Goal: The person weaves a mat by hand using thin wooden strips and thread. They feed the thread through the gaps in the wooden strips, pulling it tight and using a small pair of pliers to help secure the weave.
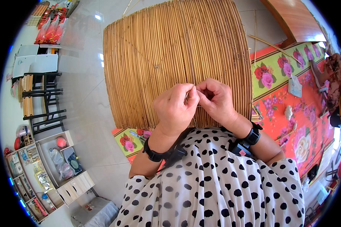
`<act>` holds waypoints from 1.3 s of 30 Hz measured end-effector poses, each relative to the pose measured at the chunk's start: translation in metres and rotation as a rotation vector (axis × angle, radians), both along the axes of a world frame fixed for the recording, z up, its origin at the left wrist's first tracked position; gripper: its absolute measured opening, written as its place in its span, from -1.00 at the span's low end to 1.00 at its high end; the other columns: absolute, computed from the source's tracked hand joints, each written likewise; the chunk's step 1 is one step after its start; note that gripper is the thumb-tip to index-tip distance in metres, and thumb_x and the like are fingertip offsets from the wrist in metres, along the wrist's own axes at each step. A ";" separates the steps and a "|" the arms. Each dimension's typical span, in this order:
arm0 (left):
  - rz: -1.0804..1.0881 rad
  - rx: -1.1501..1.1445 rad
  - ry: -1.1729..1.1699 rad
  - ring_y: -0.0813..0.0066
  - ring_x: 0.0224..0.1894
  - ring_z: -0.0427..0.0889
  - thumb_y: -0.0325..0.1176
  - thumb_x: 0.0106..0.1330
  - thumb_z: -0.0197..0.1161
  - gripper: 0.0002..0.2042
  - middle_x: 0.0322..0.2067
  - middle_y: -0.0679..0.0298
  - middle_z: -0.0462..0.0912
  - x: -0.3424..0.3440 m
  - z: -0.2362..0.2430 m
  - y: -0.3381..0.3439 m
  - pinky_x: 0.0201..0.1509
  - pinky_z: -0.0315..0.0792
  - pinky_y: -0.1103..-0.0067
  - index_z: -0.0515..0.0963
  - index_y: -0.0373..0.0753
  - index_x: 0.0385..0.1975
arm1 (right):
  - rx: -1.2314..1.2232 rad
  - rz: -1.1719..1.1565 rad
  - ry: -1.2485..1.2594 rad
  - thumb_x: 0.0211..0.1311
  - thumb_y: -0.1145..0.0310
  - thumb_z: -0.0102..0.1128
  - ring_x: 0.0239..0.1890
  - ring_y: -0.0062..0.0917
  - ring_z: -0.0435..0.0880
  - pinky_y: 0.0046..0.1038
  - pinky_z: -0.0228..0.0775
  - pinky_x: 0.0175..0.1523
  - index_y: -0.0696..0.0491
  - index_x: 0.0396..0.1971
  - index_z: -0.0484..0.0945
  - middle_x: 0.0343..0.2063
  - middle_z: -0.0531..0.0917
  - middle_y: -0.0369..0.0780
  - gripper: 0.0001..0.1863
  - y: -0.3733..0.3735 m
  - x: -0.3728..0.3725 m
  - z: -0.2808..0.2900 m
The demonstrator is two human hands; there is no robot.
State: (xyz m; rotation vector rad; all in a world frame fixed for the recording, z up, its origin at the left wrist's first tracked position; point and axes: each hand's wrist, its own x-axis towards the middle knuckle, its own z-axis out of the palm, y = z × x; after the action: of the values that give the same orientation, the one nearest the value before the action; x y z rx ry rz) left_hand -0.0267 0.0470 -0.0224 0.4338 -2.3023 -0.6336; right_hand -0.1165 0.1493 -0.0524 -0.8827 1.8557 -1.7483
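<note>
- While the dotted garment is filling the foreground, the left hand is forming a narrow pinch.
- The right hand is pinching narrowly beside it; what either grip is holding cannot be determined.
- A thin pale strand is showing below the fingertips.
- The reed mat is extending beneath and beyond both hands.
- To its right, a floral sheet is lying.
</note>
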 end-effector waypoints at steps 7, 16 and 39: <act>-0.019 -0.067 0.012 0.34 -0.69 0.49 -0.44 0.04 0.30 -0.89 -0.65 0.27 0.53 0.001 -0.004 -0.003 -0.62 0.36 0.49 0.50 -0.22 -0.46 | -0.017 -0.005 -0.004 0.02 0.49 0.28 -0.65 -0.68 0.44 -0.62 0.30 -0.54 0.17 -0.51 0.55 -0.62 0.52 -0.26 -0.91 0.000 0.000 -0.001; -0.012 -0.040 -0.015 0.32 -0.68 0.50 -0.42 0.07 0.29 -0.90 -0.64 0.25 0.54 0.002 -0.002 -0.002 -0.62 0.37 0.49 0.51 -0.23 -0.45 | -0.017 -0.002 0.008 0.02 0.47 0.29 -0.65 -0.68 0.44 -0.61 0.30 -0.55 0.18 -0.52 0.54 -0.63 0.51 -0.27 -0.88 0.001 0.001 0.000; -0.017 -0.037 -0.005 0.34 -0.66 0.53 -0.43 0.08 0.29 -0.90 -0.63 0.26 0.55 0.001 -0.002 -0.001 -0.60 0.39 0.50 0.51 -0.23 -0.46 | -0.013 -0.015 0.028 0.03 0.44 0.30 -0.67 -0.67 0.42 -0.60 0.27 -0.57 0.17 -0.54 0.53 -0.65 0.48 -0.26 -0.86 0.001 0.002 -0.001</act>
State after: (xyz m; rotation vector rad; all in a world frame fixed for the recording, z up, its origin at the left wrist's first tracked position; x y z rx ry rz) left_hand -0.0257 0.0465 -0.0240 0.3997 -2.3207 -0.5974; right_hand -0.1150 0.1499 -0.0531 -0.9051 1.8758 -1.7672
